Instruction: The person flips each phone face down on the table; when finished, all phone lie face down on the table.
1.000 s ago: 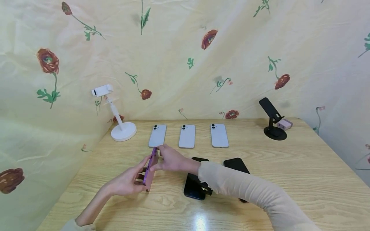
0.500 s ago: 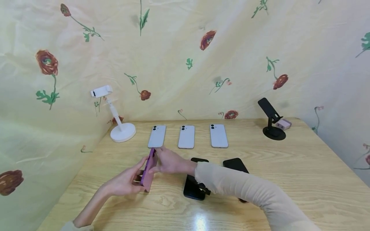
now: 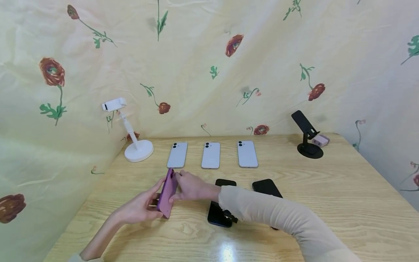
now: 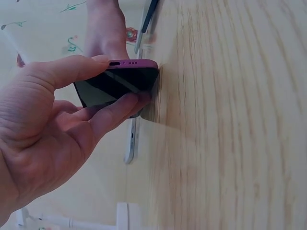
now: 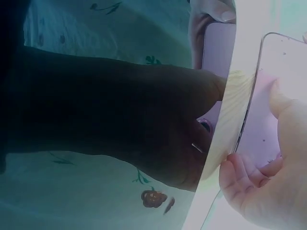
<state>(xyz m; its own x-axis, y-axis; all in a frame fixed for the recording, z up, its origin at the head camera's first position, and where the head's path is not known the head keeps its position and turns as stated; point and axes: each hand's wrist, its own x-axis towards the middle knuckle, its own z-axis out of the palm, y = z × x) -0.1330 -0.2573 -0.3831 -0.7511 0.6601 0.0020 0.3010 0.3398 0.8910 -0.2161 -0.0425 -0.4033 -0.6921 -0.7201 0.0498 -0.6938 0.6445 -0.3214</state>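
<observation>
A pink-purple phone stands on its long edge over the table, its back turned toward the right. My left hand grips it from the left, thumb on one edge and fingers against the screen side. In the left wrist view the phone's dark screen faces the left palm, with its port end nearest. My right hand holds the far end from the right, fingers near the camera corner and thumb against the back. The right wrist view, partly dark and partly washed out, also shows the phone.
Three pale phones lie camera side up in a row. Black phones lie near the right sleeve, which partly covers them. A white phone stand is back left; a black stand and pinkish charger are back right.
The pink-purple phone has turned so that more of its back shows, and shifted slightly left and nearer. Both hands have moved along with it.
</observation>
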